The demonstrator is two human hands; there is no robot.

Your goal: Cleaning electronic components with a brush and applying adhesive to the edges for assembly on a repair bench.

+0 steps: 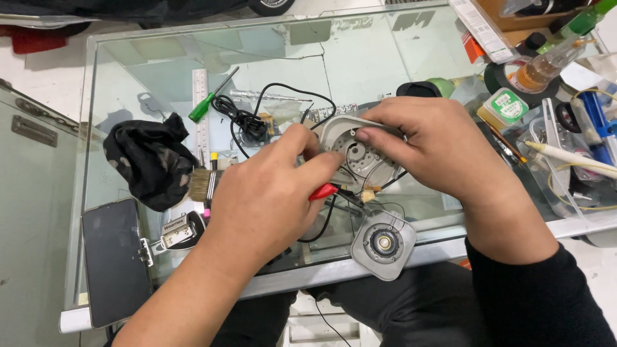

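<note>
The right hand [437,144] grips a round grey metal housing [357,151] above the glass counter [160,77]. The left hand [270,193] holds a red-handled tool [323,191] at its wired centre. Likely mid-disassembly; next calls for steady, careful prying.

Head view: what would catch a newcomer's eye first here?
The two hands meeting at the middle of the glass table: the right hand steadies a round grey metal housing with thin black wires running from it, while the left hand grips a red-handled tool against it. A second grey round part lies at the near edge, and a black phone sits at the left, below a crumpled black cloth.
</note>
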